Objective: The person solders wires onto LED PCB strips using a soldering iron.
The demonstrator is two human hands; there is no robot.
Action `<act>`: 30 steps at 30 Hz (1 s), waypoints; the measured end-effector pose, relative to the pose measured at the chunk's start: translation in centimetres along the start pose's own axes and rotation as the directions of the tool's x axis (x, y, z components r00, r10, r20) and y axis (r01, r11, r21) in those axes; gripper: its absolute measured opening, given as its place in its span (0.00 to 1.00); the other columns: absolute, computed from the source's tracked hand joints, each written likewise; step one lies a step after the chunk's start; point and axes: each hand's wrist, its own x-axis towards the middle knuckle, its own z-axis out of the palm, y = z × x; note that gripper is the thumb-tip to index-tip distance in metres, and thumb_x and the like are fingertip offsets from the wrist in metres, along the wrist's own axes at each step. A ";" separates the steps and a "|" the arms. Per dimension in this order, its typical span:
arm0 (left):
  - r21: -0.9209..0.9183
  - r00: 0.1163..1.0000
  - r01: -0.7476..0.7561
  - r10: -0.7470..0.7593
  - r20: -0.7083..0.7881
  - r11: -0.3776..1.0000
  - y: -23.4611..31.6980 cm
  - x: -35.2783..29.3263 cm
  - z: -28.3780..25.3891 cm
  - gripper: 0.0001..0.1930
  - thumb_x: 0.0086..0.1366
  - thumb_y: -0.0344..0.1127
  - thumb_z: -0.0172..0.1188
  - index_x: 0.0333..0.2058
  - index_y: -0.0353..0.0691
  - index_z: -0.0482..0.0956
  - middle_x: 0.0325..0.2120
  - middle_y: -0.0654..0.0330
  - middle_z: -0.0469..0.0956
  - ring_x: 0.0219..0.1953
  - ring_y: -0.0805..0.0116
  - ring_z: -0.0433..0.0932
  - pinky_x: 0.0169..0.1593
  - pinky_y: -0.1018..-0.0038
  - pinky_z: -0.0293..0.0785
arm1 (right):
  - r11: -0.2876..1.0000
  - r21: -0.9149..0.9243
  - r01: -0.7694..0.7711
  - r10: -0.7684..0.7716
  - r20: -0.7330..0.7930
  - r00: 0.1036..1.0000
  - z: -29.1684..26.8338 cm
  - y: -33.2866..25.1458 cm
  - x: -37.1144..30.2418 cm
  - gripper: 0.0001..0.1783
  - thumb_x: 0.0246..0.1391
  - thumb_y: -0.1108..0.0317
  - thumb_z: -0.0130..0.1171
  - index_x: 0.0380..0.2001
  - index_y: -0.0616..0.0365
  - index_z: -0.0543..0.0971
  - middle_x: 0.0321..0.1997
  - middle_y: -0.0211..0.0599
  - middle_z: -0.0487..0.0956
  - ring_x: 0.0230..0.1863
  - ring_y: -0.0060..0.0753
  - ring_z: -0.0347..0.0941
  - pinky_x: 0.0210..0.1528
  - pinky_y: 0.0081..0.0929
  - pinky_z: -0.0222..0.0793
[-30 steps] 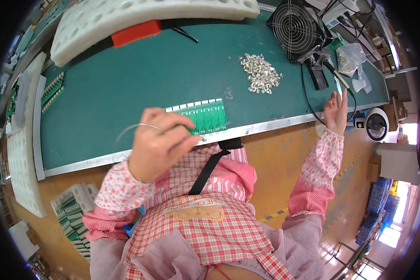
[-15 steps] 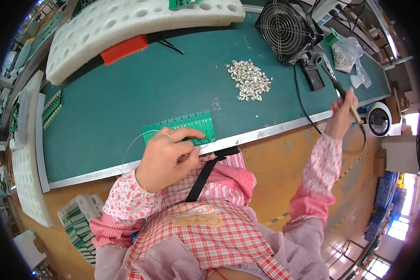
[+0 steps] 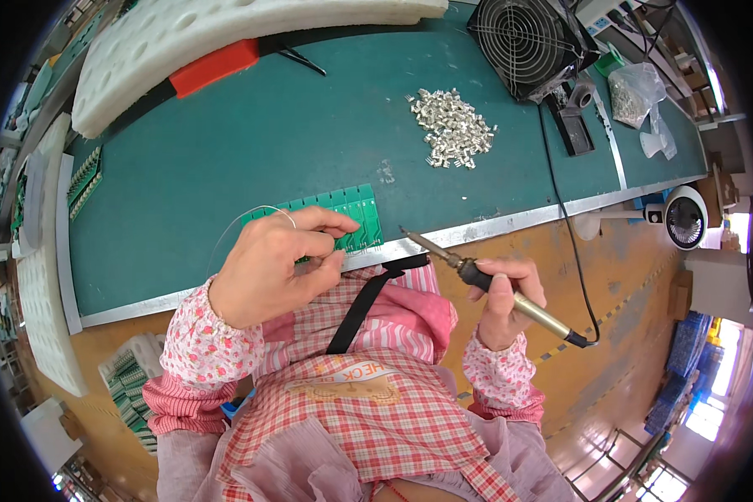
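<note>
A green circuit board (image 3: 358,207) lies on the bench near its front edge. My left hand (image 3: 272,261) rests over the board's left part, thumb and fingers pinched together. From that hand loops a thin solder wire (image 3: 262,207); its end at the fingertips is too small to see. In my right hand (image 3: 504,303) is a soldering iron (image 3: 545,316), gripped by its dark collar and brass-coloured handle. Its tip points left toward the board, a short way off the board's right edge and apart from it.
Small silver components (image 3: 453,130) lie heaped on the green bench (image 3: 309,125). Beyond are a black fan (image 3: 519,50), an iron stand (image 3: 576,134) and a clear bag (image 3: 636,92). White foam (image 3: 167,58) runs along the back left. The iron's cord (image 3: 565,209) hangs over the front edge.
My right hand has brought the soldering iron from beside the stand at the right, leftward and nearer my body, its tip now toward the board. My left hand stays over the board, shifted slightly left.
</note>
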 end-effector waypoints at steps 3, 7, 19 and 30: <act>0.026 1.000 -0.002 0.002 -0.004 1.000 -0.1 -0.2 0.2 0.08 0.50 0.25 0.57 0.16 0.30 0.70 0.37 0.52 0.78 0.27 0.62 0.77 0.33 0.73 0.72 | 0.997 -0.018 -0.080 0.080 -0.003 0.997 1.0 0.0 -0.2 0.12 0.52 0.64 0.50 0.28 0.64 0.69 0.22 0.41 0.72 0.16 0.23 0.67 0.18 0.18 0.65; 0.040 0.999 -0.020 0.021 -0.031 0.999 -0.2 -0.3 0.5 0.10 0.49 0.26 0.59 0.15 0.31 0.67 0.37 0.53 0.78 0.28 0.63 0.77 0.37 0.71 0.71 | 0.996 0.001 -0.087 0.087 0.025 0.996 1.3 0.4 -0.3 0.12 0.52 0.64 0.50 0.27 0.65 0.68 0.22 0.40 0.71 0.16 0.23 0.68 0.18 0.18 0.64; 0.095 0.996 -0.080 0.084 -0.035 0.992 -0.7 -0.4 0.7 0.10 0.49 0.26 0.60 0.15 0.32 0.69 0.38 0.55 0.77 0.30 0.62 0.76 0.37 0.70 0.70 | 0.983 0.151 -0.103 0.105 -0.006 0.994 1.7 0.7 0.0 0.07 0.51 0.71 0.52 0.26 0.66 0.71 0.23 0.41 0.77 0.17 0.23 0.73 0.20 0.18 0.69; 0.064 0.996 -0.079 0.082 -0.040 0.995 -0.9 -0.3 0.8 0.09 0.48 0.26 0.60 0.16 0.32 0.70 0.37 0.55 0.77 0.29 0.64 0.77 0.36 0.71 0.70 | 0.988 0.131 -0.088 0.085 0.028 0.996 1.5 1.0 0.1 0.08 0.52 0.71 0.52 0.26 0.67 0.71 0.23 0.42 0.77 0.18 0.24 0.74 0.19 0.19 0.70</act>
